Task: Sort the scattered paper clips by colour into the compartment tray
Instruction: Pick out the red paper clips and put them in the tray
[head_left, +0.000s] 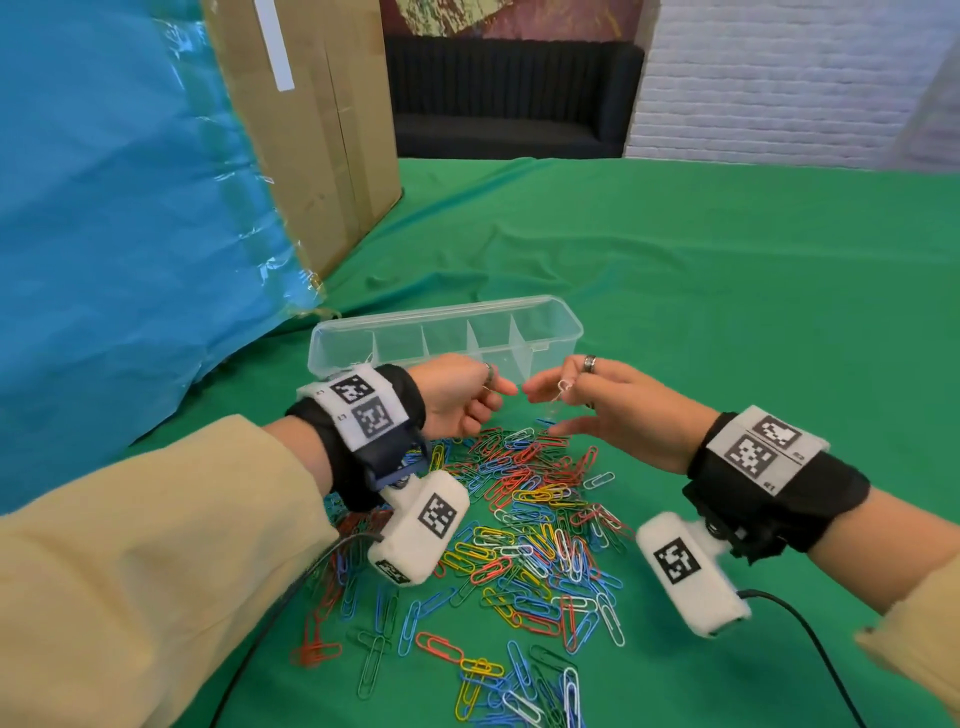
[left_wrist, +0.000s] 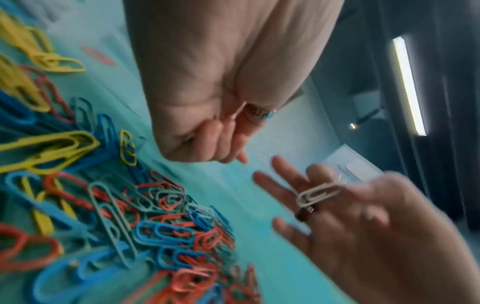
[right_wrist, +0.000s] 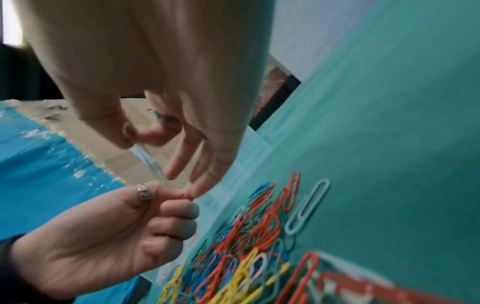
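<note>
A clear compartment tray (head_left: 550, 332) lies on the green cloth just beyond my hands. Nearer to me spreads a heap of paper clips (head_left: 530, 519) in red, blue, yellow, green and white. My right hand (head_left: 597, 405) hovers above the heap's far edge and pinches a white paper clip (head_left: 563, 387) between thumb and forefinger, its other fingers spread. The left wrist view shows that clip (left_wrist: 318, 194) plainly. My left hand (head_left: 462, 400) is fist-like beside it, fingertips almost meeting the right hand's. A thin white clip edge (left_wrist: 239, 111) shows among its curled fingers.
A tall cardboard box (head_left: 311, 130) and a blue plastic sheet (head_left: 114, 208) stand at the left. Green cloth (head_left: 727, 286) stretches right and back. A black cable (head_left: 810, 623) trails from my right wrist. One white clip (head_left: 597, 480) lies apart at the heap's right.
</note>
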